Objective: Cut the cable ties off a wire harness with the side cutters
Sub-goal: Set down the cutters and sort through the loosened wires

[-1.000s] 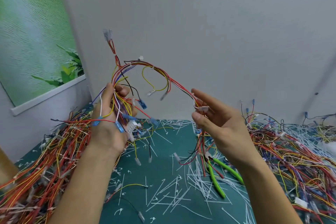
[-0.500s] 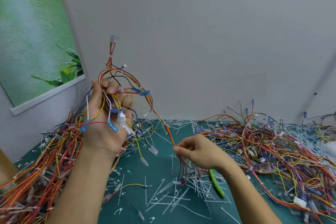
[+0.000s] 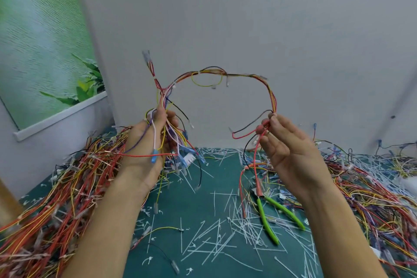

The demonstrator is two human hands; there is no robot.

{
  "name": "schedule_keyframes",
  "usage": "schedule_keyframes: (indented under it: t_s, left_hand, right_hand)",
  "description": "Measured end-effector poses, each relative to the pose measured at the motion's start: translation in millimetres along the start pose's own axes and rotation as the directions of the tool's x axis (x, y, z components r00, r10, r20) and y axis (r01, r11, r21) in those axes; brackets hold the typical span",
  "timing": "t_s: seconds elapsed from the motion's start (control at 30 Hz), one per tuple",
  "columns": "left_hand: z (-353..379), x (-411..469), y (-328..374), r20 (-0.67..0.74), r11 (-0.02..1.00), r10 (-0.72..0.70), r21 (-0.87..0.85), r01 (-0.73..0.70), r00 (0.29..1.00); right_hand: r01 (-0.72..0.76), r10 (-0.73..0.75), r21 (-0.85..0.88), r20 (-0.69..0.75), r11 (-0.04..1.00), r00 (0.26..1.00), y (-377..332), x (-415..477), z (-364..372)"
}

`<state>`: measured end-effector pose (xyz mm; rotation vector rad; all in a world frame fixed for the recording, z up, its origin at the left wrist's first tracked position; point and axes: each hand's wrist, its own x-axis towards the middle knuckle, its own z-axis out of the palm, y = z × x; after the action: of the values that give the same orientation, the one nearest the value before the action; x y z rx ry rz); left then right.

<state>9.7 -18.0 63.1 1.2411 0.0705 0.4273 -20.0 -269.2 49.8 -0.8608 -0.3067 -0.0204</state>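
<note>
Here we go: the harness point(image 3: 225, 74) is up in the air, bent into an arch in front of the wall point(image 3: 248, 18), well above the tabletop point(image 3: 209, 183). At the arch's 9 o'clock end, the left hand point(image 3: 146, 144) has its fingers curled tight round a thick bunch of wires, and blue and white plugs point(image 3: 188, 160) dangle beside the palm. At the 3 o'clock end, the right hand point(image 3: 291, 149) pinches the strands between thumb and forefinger, with the other fingers loose and nearly straight. We see red and black strands hanging from that pinch down toward the tabletop. White ties point(image 3: 199, 72) sit on the arch near 12 o'clock. The cutters point(image 3: 268, 221) lie on the tabletop at 5 o'clock, below the right wrist, with their green handles spread and neither hand on them. White scraps point(image 3: 203, 239) litter the tabletop around them. One heap point(image 3: 56, 187) of wires is at 8 o'clock and a second heap point(image 3: 372, 198) at 4 o'clock. A green poster point(image 3: 40, 40) hangs at 10 o'clock.
</note>
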Motion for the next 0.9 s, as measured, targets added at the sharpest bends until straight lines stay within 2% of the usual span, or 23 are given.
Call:
schedule_keyframes:
  t_s: [0.03,0.1,0.2,0.27,0.33,0.4,0.47,0.5,0.53,0.57,0.6,0.63,0.67,0.73,0.8,0.9]
  left_hand:
    - [-1,2,-2,0.007,0.998,-0.024,-0.061,0.024,1.0]
    - [-7,-4,-2,0.06,0.999,-0.027,-0.037,0.029,0.998]
    - [-19,-14,-6,0.162,0.992,0.122,-0.007,-0.122,0.979]
    - [-27,-17,-8,0.197,0.964,0.22,0.109,-0.244,0.955]
    - [-32,-20,-12,0.176,0.851,0.373,0.325,-0.411,0.911]
    - [-33,-19,-15,0.236,0.69,0.5,0.473,-0.548,0.833]
    - [-36,-13,-16,0.251,0.663,0.51,0.494,-0.562,0.823]
    - [-40,-9,-17,0.24,0.616,0.541,0.539,-0.574,0.806]
    - [-43,-4,-17,0.252,0.486,0.625,0.615,-0.621,0.739]
    - [-46,-2,-19,0.318,0.265,0.723,0.692,-0.672,0.613]
    - [-48,-3,-23,0.417,0.036,0.786,0.706,-0.707,0.457]
    - [-49,-4,-26,0.491,-0.104,0.804,0.671,-0.734,0.336]
    - [-52,-1,-30,0.528,-0.16,0.802,0.64,-0.751,0.279]
    - [-56,1,-38,0.533,-0.179,0.812,0.615,-0.768,0.238]
    - [-58,2,-43,0.505,-0.15,0.829,0.615,-0.774,0.241]
    - [-56,0,-45,0.434,-0.053,0.859,0.603,-0.796,0.272]
  right_hand:
    - [-0.004,0.004,-0.014,-0.006,1.0,1.0,-2,1,-2]
    - [0.008,-0.009,-0.061,-0.014,0.998,1.0,-4,3,-6]
    - [0.089,-0.098,-0.247,-0.024,0.965,0.995,-1,3,-9]
    - [0.171,-0.206,-0.492,-0.017,0.853,0.978,3,3,-10]
    - [0.233,-0.31,-0.691,0.013,0.685,0.951,7,3,-12]
    - [0.268,-0.394,-0.785,0.033,0.559,0.918,9,4,-16]
    - [0.325,-0.483,-0.835,0.083,0.443,0.872,8,5,-20]
    - [0.365,-0.528,-0.863,0.14,0.35,0.838,8,6,-23]
    - [0.401,-0.568,-0.884,0.207,0.24,0.797,7,7,-27]
    - [0.424,-0.6,-0.895,0.264,0.14,0.755,7,8,-30]
    - [0.433,-0.624,-0.899,0.3,0.067,0.721,6,9,-34]
    - [0.436,-0.643,-0.9,0.323,0.02,0.695,5,11,-37]
    - [0.44,-0.662,-0.898,0.339,-0.016,0.668,4,12,-39]
    - [0.437,-0.704,-0.896,0.359,-0.076,0.613,3,13,-42]
    - [0.431,-0.735,-0.895,0.37,-0.117,0.568,3,13,-42]
    - [0.436,-0.744,-0.896,0.349,-0.087,0.57,2,12,-41]
